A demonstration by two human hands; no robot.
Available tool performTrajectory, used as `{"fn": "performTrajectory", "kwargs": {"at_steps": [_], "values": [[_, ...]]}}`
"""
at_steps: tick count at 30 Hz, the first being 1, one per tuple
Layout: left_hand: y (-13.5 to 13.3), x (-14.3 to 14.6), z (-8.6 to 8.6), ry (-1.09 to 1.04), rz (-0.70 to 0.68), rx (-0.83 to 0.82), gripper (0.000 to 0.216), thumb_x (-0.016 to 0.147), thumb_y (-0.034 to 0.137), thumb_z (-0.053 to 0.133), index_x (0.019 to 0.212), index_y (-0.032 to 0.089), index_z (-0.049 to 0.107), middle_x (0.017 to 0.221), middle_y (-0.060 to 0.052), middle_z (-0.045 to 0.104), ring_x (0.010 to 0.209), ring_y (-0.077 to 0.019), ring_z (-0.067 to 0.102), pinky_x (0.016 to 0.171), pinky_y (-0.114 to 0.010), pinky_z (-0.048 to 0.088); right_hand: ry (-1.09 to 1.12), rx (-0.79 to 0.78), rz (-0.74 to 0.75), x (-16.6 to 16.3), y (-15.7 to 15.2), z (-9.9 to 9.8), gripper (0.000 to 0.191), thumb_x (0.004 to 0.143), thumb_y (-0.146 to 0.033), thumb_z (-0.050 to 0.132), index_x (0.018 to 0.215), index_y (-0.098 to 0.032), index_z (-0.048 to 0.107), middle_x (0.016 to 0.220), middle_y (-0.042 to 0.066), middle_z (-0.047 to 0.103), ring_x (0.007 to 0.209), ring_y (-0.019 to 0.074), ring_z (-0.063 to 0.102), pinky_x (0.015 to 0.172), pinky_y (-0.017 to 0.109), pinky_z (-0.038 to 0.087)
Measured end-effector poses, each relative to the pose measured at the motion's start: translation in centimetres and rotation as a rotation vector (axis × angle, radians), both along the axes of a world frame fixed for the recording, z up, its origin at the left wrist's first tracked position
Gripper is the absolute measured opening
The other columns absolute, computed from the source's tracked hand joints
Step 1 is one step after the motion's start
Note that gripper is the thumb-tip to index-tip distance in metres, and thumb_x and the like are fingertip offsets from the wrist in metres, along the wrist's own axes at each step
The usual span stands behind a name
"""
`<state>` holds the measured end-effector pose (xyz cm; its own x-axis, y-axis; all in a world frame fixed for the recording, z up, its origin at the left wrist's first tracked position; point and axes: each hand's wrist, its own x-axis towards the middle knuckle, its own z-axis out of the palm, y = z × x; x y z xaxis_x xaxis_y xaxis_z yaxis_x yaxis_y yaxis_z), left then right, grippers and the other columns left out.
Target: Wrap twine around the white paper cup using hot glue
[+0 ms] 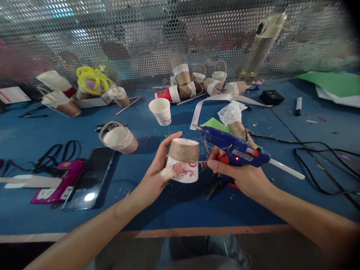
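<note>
Head view: a paper cup [184, 160], its upper half wound in brown twine and its lower half showing white with red print, is held just above the near part of the blue table [180, 210]. The left hand [156, 177] wraps around the cup from the left, thumb pressed on the printed front and fingers curled behind. The right hand [244, 178] is just to the right of the cup, closed around the grip of a blue glue gun [234, 147] with a finger on the orange trigger. The gun's nozzle points up and left, past the cup's upper right edge. A loose strand of twine runs from the cup toward the right hand.

Farther left lie a twine-handled cup [119, 138] on its side and a dark phone [90, 176]. A plain white cup [160, 110] stands behind, and black cables [323, 157] trail on the right.
</note>
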<state>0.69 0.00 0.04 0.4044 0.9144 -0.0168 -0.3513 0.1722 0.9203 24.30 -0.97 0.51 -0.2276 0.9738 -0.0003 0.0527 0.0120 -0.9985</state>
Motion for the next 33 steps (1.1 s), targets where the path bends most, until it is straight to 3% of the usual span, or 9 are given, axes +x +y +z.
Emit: {"fn": "performTrajectory", "kwargs": {"at_steps": [5, 13, 22, 33], "values": [[-0.1, 0.1, -0.2, -0.027, -0.015, -0.001, 0.056, 0.088, 0.03, 0.077, 0.14, 0.041, 0.059, 0.124, 0.001, 0.073, 0.107, -0.0184, 0.069, 0.088, -0.025, 0.055, 0.071, -0.038, -0.029, -0.2, -0.1, -0.7, 0.018, 0.087, -0.04, 0.083, 0.082, -0.025, 0.073, 0.081, -0.004, 0.069, 0.076, 0.0129, 0.063, 0.076, 0.027, 0.05], [-0.2, 0.2, -0.2, -0.034, 0.0, 0.002, 0.056, 0.086, 0.031, 0.079, 0.138, 0.039, 0.062, 0.132, -0.001, 0.069, 0.114, -0.0228, 0.068, 0.09, -0.029, 0.057, 0.0, -0.031, -0.06, -0.4, 0.0, -0.2, 0.019, 0.086, -0.035, 0.083, 0.077, -0.023, 0.072, 0.076, -0.003, 0.068, 0.072, 0.0134, 0.061, 0.072, 0.029, 0.051], [-0.4, 0.3, -0.3, -0.019, -0.032, 0.03, 0.056, 0.088, 0.032, 0.077, 0.14, 0.04, 0.059, 0.124, 0.001, 0.074, 0.109, -0.0192, 0.069, 0.091, -0.027, 0.054, 0.015, -0.023, -0.073, -0.8, 0.0, 0.2, 0.013, 0.083, -0.029, 0.082, 0.077, -0.023, 0.073, 0.073, -0.005, 0.069, 0.068, 0.0104, 0.061, 0.07, 0.025, 0.052], [-0.5, 0.3, -0.5, 0.018, -0.08, -0.008, 0.061, 0.09, 0.042, 0.074, 0.147, 0.045, 0.054, 0.145, -0.001, 0.062, 0.131, -0.0304, 0.059, 0.102, -0.038, 0.051, 0.002, 0.044, -0.11, -1.3, -0.1, 1.1, 0.015, 0.08, -0.026, 0.08, 0.073, -0.024, 0.067, 0.072, -0.004, 0.07, 0.072, 0.0165, 0.069, 0.073, 0.032, 0.06]]}}
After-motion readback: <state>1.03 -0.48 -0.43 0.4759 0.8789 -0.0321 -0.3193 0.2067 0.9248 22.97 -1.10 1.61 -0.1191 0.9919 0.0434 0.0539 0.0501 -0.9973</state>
